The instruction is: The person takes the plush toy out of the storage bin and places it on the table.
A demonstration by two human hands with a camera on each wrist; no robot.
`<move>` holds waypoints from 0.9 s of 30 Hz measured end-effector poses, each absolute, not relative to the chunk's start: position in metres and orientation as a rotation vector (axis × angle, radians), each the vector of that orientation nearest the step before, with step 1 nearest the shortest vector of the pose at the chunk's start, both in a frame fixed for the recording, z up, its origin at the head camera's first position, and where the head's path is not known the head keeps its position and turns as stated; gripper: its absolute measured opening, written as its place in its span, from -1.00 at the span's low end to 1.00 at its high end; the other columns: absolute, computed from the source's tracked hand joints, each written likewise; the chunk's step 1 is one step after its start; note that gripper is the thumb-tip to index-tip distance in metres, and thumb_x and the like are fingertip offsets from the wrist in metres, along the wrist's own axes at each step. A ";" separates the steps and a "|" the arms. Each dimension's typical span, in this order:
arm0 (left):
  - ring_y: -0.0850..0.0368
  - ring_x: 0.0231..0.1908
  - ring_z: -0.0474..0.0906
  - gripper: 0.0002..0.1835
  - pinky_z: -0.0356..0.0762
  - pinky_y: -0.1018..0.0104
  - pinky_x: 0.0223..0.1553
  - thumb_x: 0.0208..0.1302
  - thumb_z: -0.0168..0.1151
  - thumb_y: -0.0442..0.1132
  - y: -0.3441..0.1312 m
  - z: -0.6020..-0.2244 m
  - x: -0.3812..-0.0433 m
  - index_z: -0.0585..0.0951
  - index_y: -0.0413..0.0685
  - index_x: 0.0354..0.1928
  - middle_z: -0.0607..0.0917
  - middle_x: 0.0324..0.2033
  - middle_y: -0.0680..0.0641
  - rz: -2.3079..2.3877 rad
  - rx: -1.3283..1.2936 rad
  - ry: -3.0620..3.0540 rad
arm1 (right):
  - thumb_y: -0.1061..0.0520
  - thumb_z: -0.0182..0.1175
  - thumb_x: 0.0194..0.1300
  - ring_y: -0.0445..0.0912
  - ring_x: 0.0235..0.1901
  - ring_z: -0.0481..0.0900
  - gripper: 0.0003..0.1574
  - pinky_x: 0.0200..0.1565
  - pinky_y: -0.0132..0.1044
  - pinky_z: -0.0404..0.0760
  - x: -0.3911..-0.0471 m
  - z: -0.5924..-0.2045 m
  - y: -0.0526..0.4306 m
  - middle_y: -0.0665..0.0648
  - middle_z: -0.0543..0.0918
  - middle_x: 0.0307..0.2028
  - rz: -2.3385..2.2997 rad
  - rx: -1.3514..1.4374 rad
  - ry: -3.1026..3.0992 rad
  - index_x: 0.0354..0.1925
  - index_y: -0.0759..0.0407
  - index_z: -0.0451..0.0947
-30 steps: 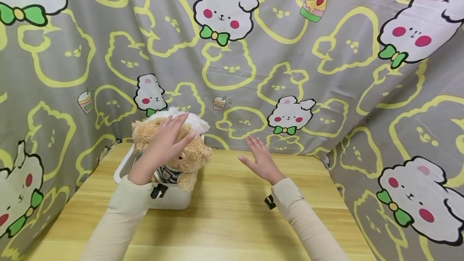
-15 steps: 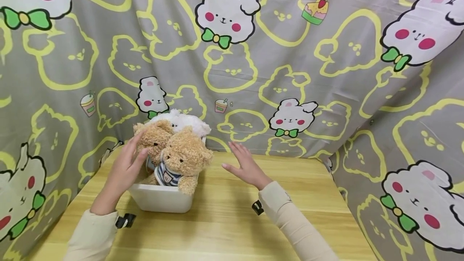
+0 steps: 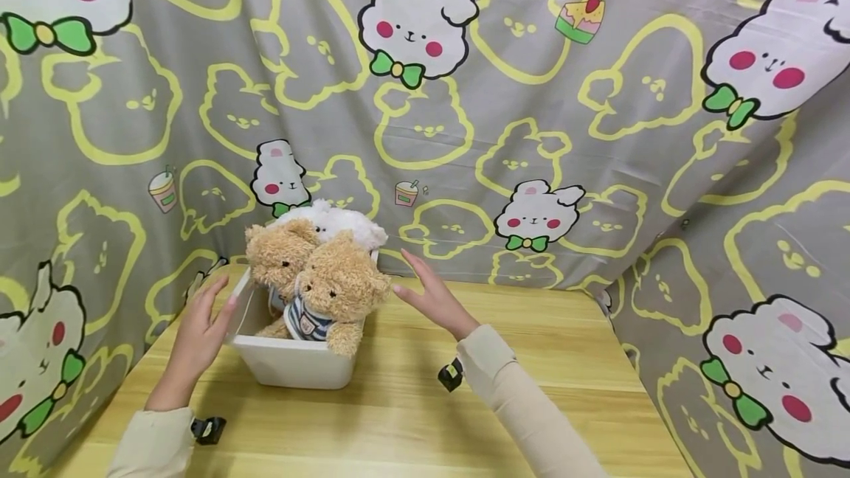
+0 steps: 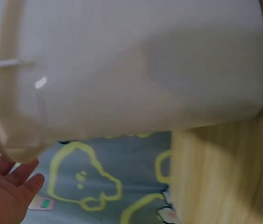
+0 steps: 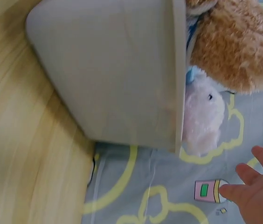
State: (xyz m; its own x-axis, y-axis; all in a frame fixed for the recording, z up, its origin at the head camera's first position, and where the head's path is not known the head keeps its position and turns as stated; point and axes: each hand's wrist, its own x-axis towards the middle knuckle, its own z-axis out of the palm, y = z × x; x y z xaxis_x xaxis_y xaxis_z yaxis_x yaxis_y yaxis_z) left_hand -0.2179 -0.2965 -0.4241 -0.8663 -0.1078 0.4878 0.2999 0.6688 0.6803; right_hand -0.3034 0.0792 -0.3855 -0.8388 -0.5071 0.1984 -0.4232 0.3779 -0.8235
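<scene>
Two tan teddy bears in striped tops lean together in a white plastic bin (image 3: 292,364): the front bear (image 3: 352,275) hangs an arm over the rim, and the rear bear (image 3: 275,249) sits at its left. A white plush toy (image 3: 361,231) pokes up behind them, its dark eye visible in the right wrist view. My left hand (image 3: 199,334) is beside the bin's left rim, fingers extended; in the left wrist view the fingertips lie at a rim corner, but contact is unclear. My right hand (image 3: 432,297), fingers spread, is in the air right of the front bear, holding nothing.
The bin stands on the left half of a wooden table (image 3: 505,404). A grey patterned curtain (image 3: 438,131) closes off the back and both sides. A small black device (image 3: 209,430) is on the left wrist, and another black device (image 3: 450,375) is on the right.
My left hand has moved from over the bears out to the left side of the bin. My right hand has shifted left, closer to the bin. The toys stay in place.
</scene>
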 end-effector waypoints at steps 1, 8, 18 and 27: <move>-0.51 0.24 0.08 -0.43 0.09 -0.45 0.09 0.47 -0.13 -0.16 -0.298 -0.426 -0.219 0.12 -0.31 0.40 0.20 0.28 -0.50 -1.116 -0.141 -2.399 | -0.29 0.07 0.29 0.02 0.44 -0.11 -0.08 0.33 0.19 0.02 -0.304 -0.385 0.076 0.00 -0.07 0.47 -1.500 -0.847 2.505 0.46 -0.26 -0.12; -0.54 0.16 0.16 -0.38 0.22 -0.43 0.01 0.46 -0.13 -0.11 -0.303 -0.442 -0.224 0.07 -0.30 0.42 0.14 0.29 -0.54 -1.236 -0.064 -2.456 | -0.31 0.12 0.24 0.01 0.44 -0.14 0.01 0.35 0.14 0.00 -0.304 -0.382 0.049 0.02 -0.11 0.48 -1.616 -0.828 2.373 0.47 -0.23 -0.17; -0.35 0.38 -0.18 -0.22 -0.11 -0.40 0.23 0.34 0.11 -0.03 -0.302 -0.438 -0.229 0.00 -0.07 0.47 -0.05 0.44 -0.27 -1.390 -0.044 -2.503 | -0.49 0.24 -0.03 0.00 0.42 -0.05 0.15 0.31 0.20 0.06 -0.295 -0.385 0.013 -0.08 -0.04 0.46 -1.762 -0.824 2.341 0.41 -0.47 -0.11; -0.28 0.39 -0.18 -0.17 -0.12 -0.35 0.27 0.24 0.26 -0.13 -0.299 -0.441 -0.233 0.08 -0.17 0.44 0.01 0.43 -0.24 -1.517 0.028 -2.450 | -0.25 0.42 -0.05 0.01 0.42 -0.03 0.16 0.30 0.20 0.09 -0.288 -0.390 -0.010 -0.11 0.05 0.43 -2.033 -0.675 2.226 0.41 -0.39 0.01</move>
